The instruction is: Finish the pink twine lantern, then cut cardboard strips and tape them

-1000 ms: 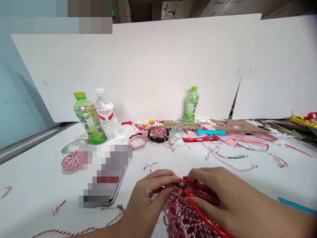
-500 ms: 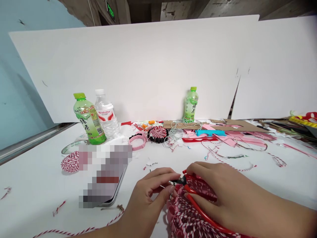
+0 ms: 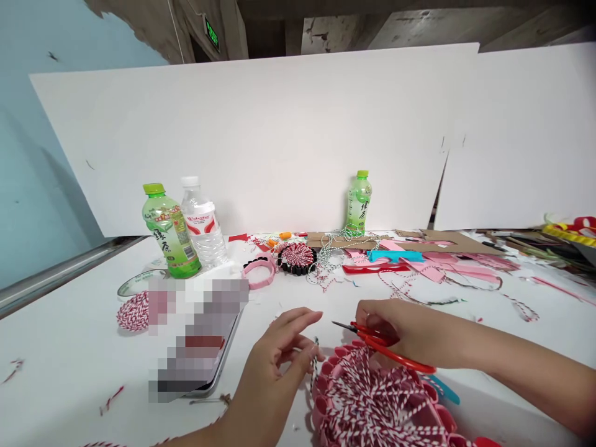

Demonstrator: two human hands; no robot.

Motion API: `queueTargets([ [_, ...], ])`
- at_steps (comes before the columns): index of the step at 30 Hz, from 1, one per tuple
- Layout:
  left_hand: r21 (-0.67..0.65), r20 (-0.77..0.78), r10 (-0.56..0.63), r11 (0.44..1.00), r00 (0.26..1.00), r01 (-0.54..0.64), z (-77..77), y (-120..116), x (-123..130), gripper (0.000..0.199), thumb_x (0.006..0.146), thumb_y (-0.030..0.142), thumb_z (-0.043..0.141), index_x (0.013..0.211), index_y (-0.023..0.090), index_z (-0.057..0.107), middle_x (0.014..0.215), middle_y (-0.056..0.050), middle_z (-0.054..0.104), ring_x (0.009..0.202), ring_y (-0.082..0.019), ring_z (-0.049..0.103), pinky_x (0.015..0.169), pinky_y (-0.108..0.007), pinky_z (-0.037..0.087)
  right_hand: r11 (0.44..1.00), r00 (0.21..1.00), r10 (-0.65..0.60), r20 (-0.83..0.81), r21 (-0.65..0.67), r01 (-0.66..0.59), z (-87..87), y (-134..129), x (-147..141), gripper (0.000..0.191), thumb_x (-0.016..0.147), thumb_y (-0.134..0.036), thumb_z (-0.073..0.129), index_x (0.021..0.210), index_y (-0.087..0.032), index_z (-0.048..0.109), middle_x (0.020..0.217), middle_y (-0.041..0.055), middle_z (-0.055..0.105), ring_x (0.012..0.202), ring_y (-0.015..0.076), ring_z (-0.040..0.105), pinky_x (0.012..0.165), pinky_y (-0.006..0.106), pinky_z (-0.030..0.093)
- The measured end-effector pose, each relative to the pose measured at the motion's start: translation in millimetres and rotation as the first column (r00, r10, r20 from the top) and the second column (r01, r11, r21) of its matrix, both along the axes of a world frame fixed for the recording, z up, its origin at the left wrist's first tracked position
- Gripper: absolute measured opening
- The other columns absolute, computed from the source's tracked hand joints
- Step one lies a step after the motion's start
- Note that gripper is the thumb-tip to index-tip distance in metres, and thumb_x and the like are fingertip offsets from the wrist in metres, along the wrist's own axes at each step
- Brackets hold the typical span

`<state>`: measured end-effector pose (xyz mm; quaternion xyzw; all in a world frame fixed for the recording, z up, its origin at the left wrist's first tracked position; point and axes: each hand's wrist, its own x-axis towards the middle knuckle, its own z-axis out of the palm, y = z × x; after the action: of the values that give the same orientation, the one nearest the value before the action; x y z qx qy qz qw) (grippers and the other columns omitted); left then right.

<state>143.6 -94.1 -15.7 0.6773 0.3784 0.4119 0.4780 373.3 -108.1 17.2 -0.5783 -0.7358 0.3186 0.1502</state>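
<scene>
My right hand (image 3: 395,332) is wrapped round a pair of red-handled scissors (image 3: 372,340), whose dark narrow blades point left. Under it lies a round woven piece (image 3: 372,397) of red-and-white cord, edged with pink and red loops. At the left rim of this piece, my left hand (image 3: 288,347) pinches a short dark-and-white cord (image 3: 315,363) between thumb and fingers, its index finger stretched out. A gap separates the blade tips from that hand. Part of a blue strip (image 3: 444,390) shows beside the woven piece.
A blurred phone (image 3: 205,341) lies left of my hands, near a coil of red-and-white cord (image 3: 134,311). Behind stand a green tea bottle (image 3: 170,233), a water bottle (image 3: 202,226) and another tea bottle (image 3: 358,205). Cardboard (image 3: 447,243) and felt scraps lie along the back.
The scissors have come away from my left fingers, moving up and right with my right hand. More of the woven piece is uncovered. The camera view has tilted slightly upward.
</scene>
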Motion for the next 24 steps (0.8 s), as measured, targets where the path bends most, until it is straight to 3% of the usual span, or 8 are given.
queueTargets([
  [6, 0.141, -0.179, 0.155, 0.981, 0.972, -0.130, 16.6, 4, -5, 0.035, 0.089, 0.037, 0.050, 0.123, 0.029, 0.057, 0.137, -0.007, 0.050, 0.129, -0.025, 0.042, 0.109, -0.047, 0.032, 0.998, 0.978, 0.022, -0.205, -0.047, -0.032, -0.6, 6, 7, 0.023, 0.064, -0.007, 0.056, 0.078, -0.022, 0.045, 0.065, -0.0067, 0.054, 0.056, 0.0095, 0.045, 0.049, 0.021, 0.030],
  [9, 0.201, -0.291, 0.156, 0.975, 0.944, -0.099, 31.0, 10, -9, 0.038, 0.090, 0.034, 0.049, 0.127, 0.029, 0.055, 0.139, -0.008, 0.051, 0.118, -0.026, 0.054, 0.102, -0.046, 0.041, 0.996, 0.950, 0.060, -0.308, -0.045, -0.077, 6.2, 11, 13, 0.027, 0.061, -0.003, 0.051, 0.079, -0.022, 0.043, 0.063, -0.0084, 0.052, 0.055, 0.0093, 0.048, 0.051, 0.022, 0.033],
  [12, 0.405, -0.543, 0.151, 0.909, 0.826, 0.100, 47.3, 16, -13, 0.039, 0.088, 0.023, 0.048, 0.126, 0.025, 0.057, 0.132, -0.010, 0.059, 0.106, -0.026, 0.062, 0.094, -0.042, 0.048, 0.995, 0.915, 0.098, -0.391, 0.020, -0.097, 13.5, 13, 17, 0.029, 0.062, -0.003, 0.052, 0.083, -0.022, 0.044, 0.067, -0.0086, 0.052, 0.057, 0.0086, 0.047, 0.057, 0.023, 0.035],
  [15, 0.539, -0.727, 0.288, 0.801, 0.624, 0.259, 61.0, 19, -17, 0.042, 0.081, 0.011, 0.047, 0.120, 0.014, 0.064, 0.099, -0.017, 0.073, 0.088, -0.035, 0.067, 0.080, -0.051, 0.051, 0.992, 0.878, 0.120, -0.464, 0.095, -0.085, 15.8, 12, 19, 0.030, 0.066, -0.007, 0.058, 0.088, -0.022, 0.045, 0.078, -0.0046, 0.056, 0.068, 0.0109, 0.052, 0.063, 0.025, 0.039],
  [18, 0.550, -0.752, 0.339, 0.795, 0.566, 0.255, 69.5, 18, -18, 0.036, 0.079, 0.009, 0.050, 0.109, 0.009, 0.070, 0.072, -0.018, 0.072, 0.076, -0.040, 0.065, 0.073, -0.059, 0.046, 0.989, 0.835, 0.129, -0.535, 0.135, -0.066, 11.8, 12, 18, 0.029, 0.067, -0.014, 0.062, 0.088, -0.023, 0.044, 0.086, -0.0003, 0.058, 0.078, 0.0148, 0.055, 0.062, 0.026, 0.041],
  [20, 0.509, -0.744, 0.268, 0.821, 0.612, 0.259, 72.1, 14, -17, 0.029, 0.086, 0.016, 0.048, 0.104, 0.016, 0.070, 0.081, -0.015, 0.073, 0.083, -0.036, 0.065, 0.077, -0.054, 0.046, 0.986, 0.813, 0.126, -0.568, 0.163, -0.039, 7.7, 12, 16, 0.031, 0.066, -0.017, 0.065, 0.088, -0.024, 0.044, 0.086, 0.0003, 0.057, 0.078, 0.0156, 0.055, 0.060, 0.026, 0.042],
  [22, 0.374, -0.642, 0.061, 0.895, 0.764, 0.243, 72.4, 9, -15, 0.029, 0.094, 0.028, 0.041, 0.100, 0.024, 0.068, 0.094, -0.007, 0.073, 0.090, -0.027, 0.065, 0.080, -0.042, 0.048, 0.982, 0.803, 0.118, -0.584, 0.191, -0.006, 4.1, 14, 15, 0.032, 0.067, -0.018, 0.065, 0.089, -0.024, 0.043, 0.088, 0.0007, 0.057, 0.070, 0.0139, 0.053, 0.056, 0.026, 0.040],
  [24, 0.157, -0.402, -0.156, 0.959, 0.902, 0.236, 70.9, 4, -12, 0.030, 0.096, 0.038, 0.037, 0.098, 0.027, 0.065, 0.097, -0.001, 0.071, 0.091, -0.020, 0.064, 0.081, -0.033, 0.048, 0.975, 0.804, 0.108, -0.585, 0.219, 0.028, 1.6, 15, 14, 0.031, 0.069, -0.017, 0.063, 0.091, -0.025, 0.043, 0.091, 0.0013, 0.057, 0.066, 0.0124, 0.050, 0.055, 0.026, 0.039],
])
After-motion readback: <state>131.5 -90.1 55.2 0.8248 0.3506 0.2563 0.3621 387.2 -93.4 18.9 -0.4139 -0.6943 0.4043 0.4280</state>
